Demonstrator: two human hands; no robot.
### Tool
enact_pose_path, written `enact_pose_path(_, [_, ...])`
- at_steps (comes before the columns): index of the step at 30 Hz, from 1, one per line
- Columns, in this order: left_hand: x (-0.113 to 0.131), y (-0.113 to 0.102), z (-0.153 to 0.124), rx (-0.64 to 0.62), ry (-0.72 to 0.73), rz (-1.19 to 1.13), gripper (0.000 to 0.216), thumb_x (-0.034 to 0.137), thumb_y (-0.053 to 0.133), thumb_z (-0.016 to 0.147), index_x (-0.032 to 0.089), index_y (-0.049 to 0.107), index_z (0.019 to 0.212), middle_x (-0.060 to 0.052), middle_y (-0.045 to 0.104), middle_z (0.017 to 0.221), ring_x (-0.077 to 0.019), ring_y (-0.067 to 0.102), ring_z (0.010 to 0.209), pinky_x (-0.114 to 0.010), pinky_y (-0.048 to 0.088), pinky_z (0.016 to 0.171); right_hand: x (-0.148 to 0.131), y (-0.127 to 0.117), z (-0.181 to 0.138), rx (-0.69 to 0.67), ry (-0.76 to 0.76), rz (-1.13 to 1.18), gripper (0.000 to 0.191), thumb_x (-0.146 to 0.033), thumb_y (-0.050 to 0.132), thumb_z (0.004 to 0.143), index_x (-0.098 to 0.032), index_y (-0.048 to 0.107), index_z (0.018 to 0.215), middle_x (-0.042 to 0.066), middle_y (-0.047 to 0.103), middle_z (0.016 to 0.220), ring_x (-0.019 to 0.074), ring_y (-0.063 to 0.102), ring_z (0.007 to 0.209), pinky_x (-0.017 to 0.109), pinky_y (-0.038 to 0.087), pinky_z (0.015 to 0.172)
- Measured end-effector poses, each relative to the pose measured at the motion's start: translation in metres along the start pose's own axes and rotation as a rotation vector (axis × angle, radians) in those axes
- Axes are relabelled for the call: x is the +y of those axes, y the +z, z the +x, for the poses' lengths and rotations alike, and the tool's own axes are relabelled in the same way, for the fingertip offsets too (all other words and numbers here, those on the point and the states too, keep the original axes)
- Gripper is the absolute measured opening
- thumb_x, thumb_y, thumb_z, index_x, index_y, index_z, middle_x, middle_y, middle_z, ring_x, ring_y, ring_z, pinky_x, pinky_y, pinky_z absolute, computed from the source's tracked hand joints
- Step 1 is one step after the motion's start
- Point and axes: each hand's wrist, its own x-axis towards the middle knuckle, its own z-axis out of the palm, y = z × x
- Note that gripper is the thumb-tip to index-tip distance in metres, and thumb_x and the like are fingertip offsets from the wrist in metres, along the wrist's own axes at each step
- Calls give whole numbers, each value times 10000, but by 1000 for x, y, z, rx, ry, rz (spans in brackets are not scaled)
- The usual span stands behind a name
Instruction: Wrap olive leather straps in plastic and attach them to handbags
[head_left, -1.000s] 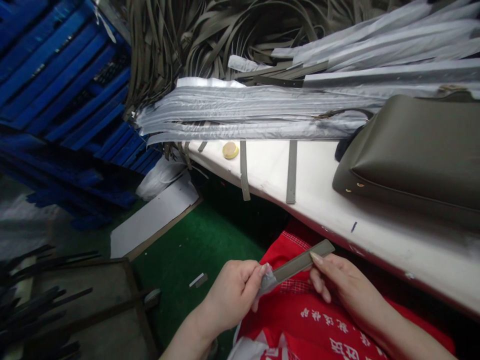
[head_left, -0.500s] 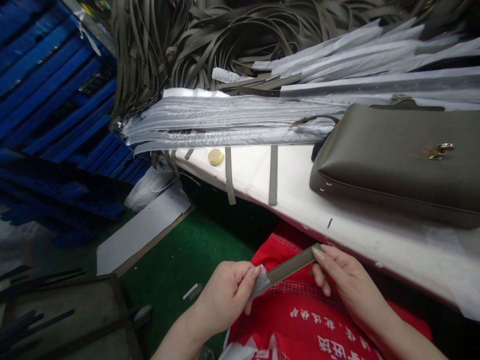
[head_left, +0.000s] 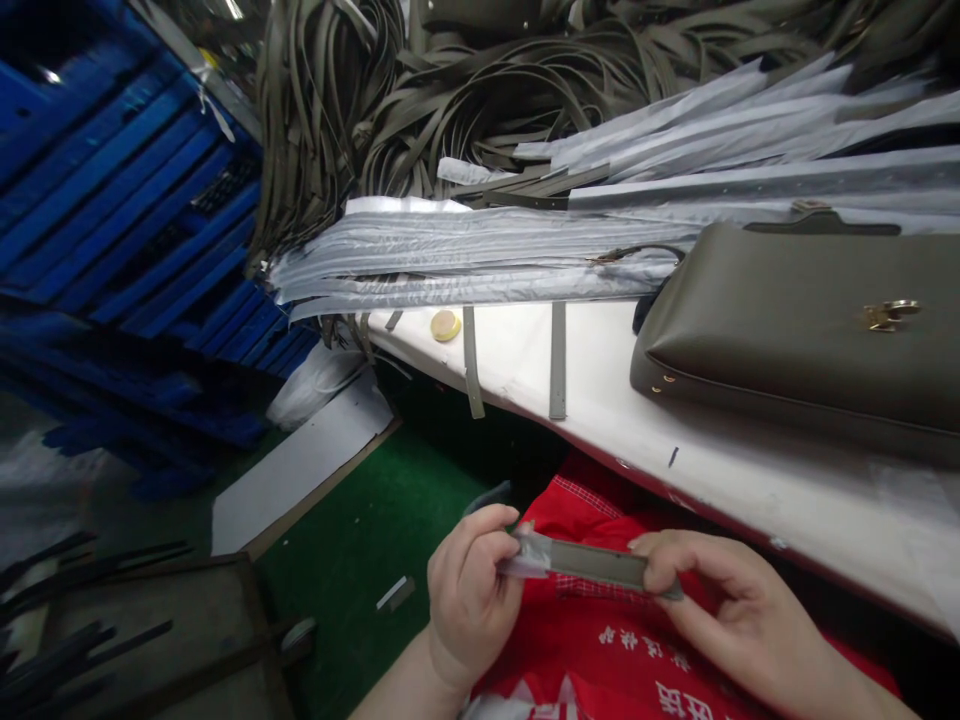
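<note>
The olive strap (head_left: 598,563) has swung from slanting far-right to nearly level, its right end now dipping slightly nearer. It hangs above the red apron (head_left: 574,630), near the white table (head_left: 607,375). The left hand (head_left: 472,590) pinches its plastic wrapping (head_left: 532,553), fingers curled closed; the right hand (head_left: 739,595) grips the other end, thumb and fingers together. Apparently the strap is being turned, not released.

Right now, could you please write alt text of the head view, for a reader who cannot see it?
A person's left hand pinches the plastic-covered end of an olive strap, while the right hand holds its bare end, above red cloth. Beyond, an olive bag rests on a white table, near pale wrapped strips.
</note>
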Motion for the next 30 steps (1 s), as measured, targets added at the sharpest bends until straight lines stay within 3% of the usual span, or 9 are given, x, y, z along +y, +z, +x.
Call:
enact_pose_path(4, [-4, 0, -3, -15, 15, 30, 283, 35, 653, 843, 225, 453, 779, -24, 684, 940, -143, 654, 789, -254, 529, 712, 2, 6, 2, -47, -119, -121, 143, -224, 581, 905, -250, 624, 771, 22, 722, 807, 203, 707, 824, 266, 557, 778])
enact_pose_path(18, [-10, -2, -2, -118, -39, -27, 283, 59, 644, 867, 220, 439, 756, -8, 687, 870, -135, 628, 740, -251, 485, 683, 1, 8, 6, 12, -185, -203, 117, -197, 610, 883, -269, 673, 814, 14, 760, 860, 191, 735, 861, 236, 589, 785])
enact_pose_path(23, [-9, 1, 2, -177, -119, -149, 153, 83, 613, 859, 227, 567, 882, -4, 707, 833, -160, 649, 732, -272, 494, 683, -3, 5, 5, 62, -196, -205, 100, -212, 655, 856, -279, 723, 828, 28, 776, 895, 214, 748, 873, 239, 610, 751])
enact_pose_path(30, [-7, 2, 7, -242, -128, -211, 177, 65, 605, 817, 216, 645, 901, -10, 722, 809, -171, 627, 694, -284, 459, 654, -8, -2, 1, 137, -236, -237, 136, -180, 673, 822, -294, 744, 844, 12, 785, 893, 208, 757, 846, 232, 618, 762])
